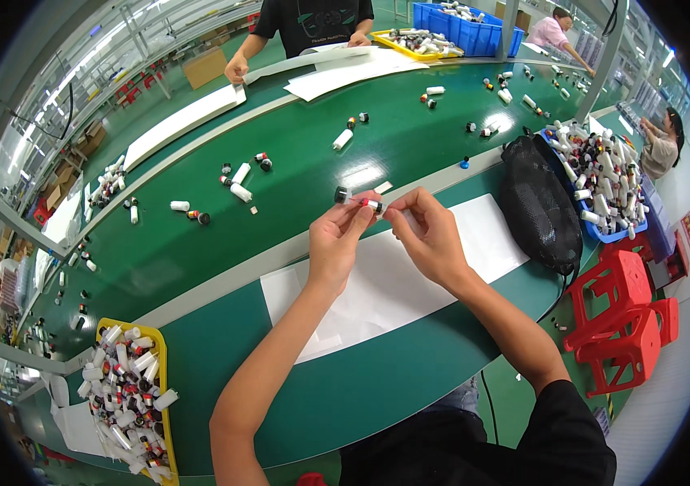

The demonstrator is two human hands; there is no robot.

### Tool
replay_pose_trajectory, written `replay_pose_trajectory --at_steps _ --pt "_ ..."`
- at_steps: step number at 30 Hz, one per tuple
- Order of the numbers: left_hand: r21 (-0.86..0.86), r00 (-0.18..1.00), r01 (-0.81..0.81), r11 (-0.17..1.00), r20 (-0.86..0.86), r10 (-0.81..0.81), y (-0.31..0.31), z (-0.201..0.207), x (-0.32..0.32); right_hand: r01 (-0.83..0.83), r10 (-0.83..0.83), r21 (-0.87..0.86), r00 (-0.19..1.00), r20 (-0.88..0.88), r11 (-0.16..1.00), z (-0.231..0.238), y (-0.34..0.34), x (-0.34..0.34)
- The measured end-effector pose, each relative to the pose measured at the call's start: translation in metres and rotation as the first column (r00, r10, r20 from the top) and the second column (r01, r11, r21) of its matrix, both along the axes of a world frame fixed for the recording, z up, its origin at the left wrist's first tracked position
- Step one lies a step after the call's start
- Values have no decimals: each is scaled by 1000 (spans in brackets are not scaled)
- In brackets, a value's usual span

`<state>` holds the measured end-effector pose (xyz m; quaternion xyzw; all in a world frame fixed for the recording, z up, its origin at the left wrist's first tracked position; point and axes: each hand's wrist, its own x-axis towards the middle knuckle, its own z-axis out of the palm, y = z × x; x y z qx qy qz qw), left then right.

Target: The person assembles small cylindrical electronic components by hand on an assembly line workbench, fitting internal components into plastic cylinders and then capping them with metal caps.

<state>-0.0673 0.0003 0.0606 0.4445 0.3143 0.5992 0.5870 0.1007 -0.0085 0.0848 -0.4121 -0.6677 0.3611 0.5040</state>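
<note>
My left hand is closed, its fingertips around a small cylinder banded red, white and black. A black-capped piece with a clear body sticks up at the same fingers. My right hand is closed in a pinch at the cylinder's right end; what lies between its fingertips is too small to tell. Both hands are above a white paper sheet on the green table. A small pale piece lies just beyond the fingers.
A yellow tray of white bottles and small parts is at left; a blue bin of similar pieces stands at right, beside a black mesh bag. Loose pieces lie on the green conveyor belt. A person handles sheets opposite. Red stools stand at right.
</note>
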Motion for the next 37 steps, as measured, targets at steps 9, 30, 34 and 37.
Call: replay_pose_trajectory --at_steps 9,30,34,37 --pt "47 984 -23 999 -175 31 -1 8 -1 39 -64 167 988 143 985 0 2 -2" --pt "19 982 -63 998 -176 65 -3 17 -4 40 -158 468 964 216 883 -4 0 -4" --pt "3 989 11 1000 -145 -10 1 17 -10 62 -153 425 971 183 903 -4 1 -3" --pt "51 974 33 998 -227 -21 8 11 -13 53 -150 365 958 243 929 -4 2 2"
